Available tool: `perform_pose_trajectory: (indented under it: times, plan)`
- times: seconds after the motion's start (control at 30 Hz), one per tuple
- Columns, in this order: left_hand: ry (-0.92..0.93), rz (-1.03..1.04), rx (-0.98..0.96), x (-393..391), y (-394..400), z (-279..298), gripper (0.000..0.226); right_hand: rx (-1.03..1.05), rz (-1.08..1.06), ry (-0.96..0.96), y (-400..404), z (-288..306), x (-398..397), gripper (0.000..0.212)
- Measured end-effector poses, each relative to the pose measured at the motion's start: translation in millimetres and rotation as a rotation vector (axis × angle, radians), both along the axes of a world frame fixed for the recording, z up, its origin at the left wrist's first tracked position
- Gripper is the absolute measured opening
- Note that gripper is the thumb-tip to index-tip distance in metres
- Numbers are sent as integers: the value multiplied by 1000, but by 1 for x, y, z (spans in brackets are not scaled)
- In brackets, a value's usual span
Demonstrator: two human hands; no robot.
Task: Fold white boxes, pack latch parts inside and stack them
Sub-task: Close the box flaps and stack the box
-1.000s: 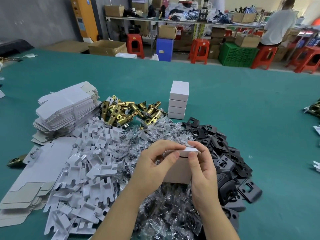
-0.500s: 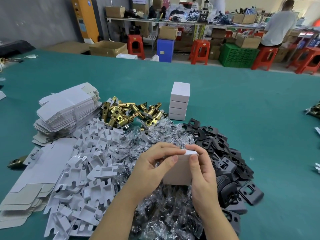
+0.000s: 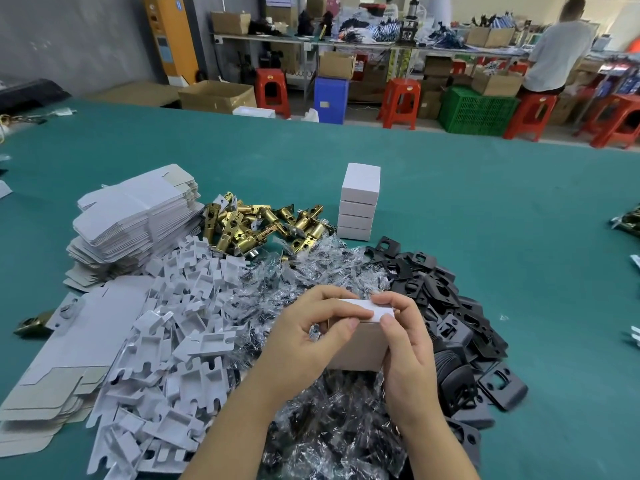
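1. A wide green table fills the view, in a workshop with benches and stools at the back.
2. Nearest, both forearms reach in over a heap of clear bags that hold small dark parts.
3. The left hand grips a small white box from its left side, thumb and fingers curled round the top edge.
4. The right hand holds the same box from the right, its thumb and forefinger pinching the white lid flap at the top.
5. The box is held above the bags, just off the table, between the two hands.
6. Left of the grip lies a pile of white card inserts, and further left some flat box blanks spread on the table.
7. Right of the grip, a heap of black plates lies touching the bags.
8. Beyond the grip and to its left lie brass latches, with a tall stack of flat blanks beside them.
9. Straight beyond the grip stands a stack of four closed boxes, upright, just past the bags.
10. Far off, past the table edge, are red stools, a green crate, cardboard cartons and a person sitting at a bench with their back turned.
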State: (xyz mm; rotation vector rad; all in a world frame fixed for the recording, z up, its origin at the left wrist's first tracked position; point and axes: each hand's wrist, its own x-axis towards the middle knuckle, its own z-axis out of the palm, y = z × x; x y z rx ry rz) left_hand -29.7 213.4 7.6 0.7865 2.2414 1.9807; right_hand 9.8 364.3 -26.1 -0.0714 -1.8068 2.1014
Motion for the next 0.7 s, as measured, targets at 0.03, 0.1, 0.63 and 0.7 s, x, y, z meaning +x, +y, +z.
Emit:
perform_pose_trajectory:
  times: [0.03,0.1,0.63,0.7]
  plan:
    - [24,8,-6,0,1,-1,19,-5,3,-7,1,-2,0,31]
    - [72,32,-21,1,4,-2,17,-14,10,-26,0,-3,-1,35]
    - [604,206,-1062,-6,29,38,87,-63,67,-122,-1,3,-8,51]
    - [409,18,-1172,-21,33,54,79,-87,87,-117,0,4,-8,57]
